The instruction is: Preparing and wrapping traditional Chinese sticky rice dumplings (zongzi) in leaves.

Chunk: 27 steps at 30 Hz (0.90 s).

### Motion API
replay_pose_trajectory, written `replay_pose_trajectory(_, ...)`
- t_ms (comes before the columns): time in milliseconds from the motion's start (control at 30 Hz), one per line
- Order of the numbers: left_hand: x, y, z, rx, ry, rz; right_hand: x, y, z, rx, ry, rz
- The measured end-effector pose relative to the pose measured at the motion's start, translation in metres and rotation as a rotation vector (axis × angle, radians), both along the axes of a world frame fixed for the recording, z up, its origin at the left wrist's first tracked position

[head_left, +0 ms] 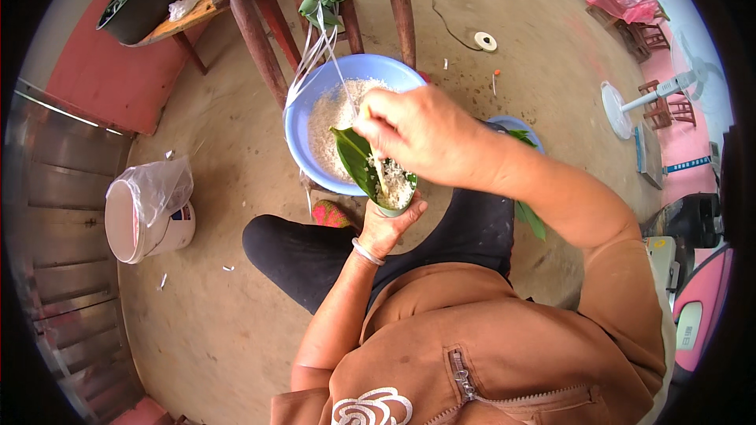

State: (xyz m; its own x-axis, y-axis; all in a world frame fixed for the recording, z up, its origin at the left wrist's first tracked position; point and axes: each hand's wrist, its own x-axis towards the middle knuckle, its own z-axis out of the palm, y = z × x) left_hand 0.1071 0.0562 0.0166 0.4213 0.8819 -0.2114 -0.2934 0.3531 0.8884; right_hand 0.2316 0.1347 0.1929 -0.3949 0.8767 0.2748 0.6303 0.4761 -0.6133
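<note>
The left hand curls its fingers around a leaf cone of rice. At twelve o'clock, the right hand, fingers closed, grips a slim stick dipping into it; a blue basin sits beyond, toward eleven o'clock.

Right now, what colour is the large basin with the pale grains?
Light blue; the basin shows best in the head view.

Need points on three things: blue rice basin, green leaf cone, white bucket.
Blue rice basin [297, 135]: head view, bare inner wall at picture left.
Green leaf cone [357, 159]: head view, leaf wall at picture left.
White bucket [163, 238]: head view, outer side wall.
</note>
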Motion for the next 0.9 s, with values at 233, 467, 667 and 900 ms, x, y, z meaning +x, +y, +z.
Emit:
replay_pose_trajectory(233,-0.008,0.000,-0.005,0.007,-0.034,0.024,0.017,-0.001,0.039,-0.063,0.112,-0.056)
replay_pose_trajectory(467,0.000,0.004,-0.002,-0.029,-0.050,0.009,0.017,-0.004,0.000,-0.030,0.086,-0.039)
replay_pose_trajectory(667,-0.004,-0.002,0.000,0.013,-0.012,0.046,0.022,0.013,0.047,-0.075,0.275,-0.149)
replay_pose_trajectory(900,-0.004,0.002,0.001,0.008,-0.017,0.018,0.016,0.001,0.021,-0.047,0.095,-0.089)
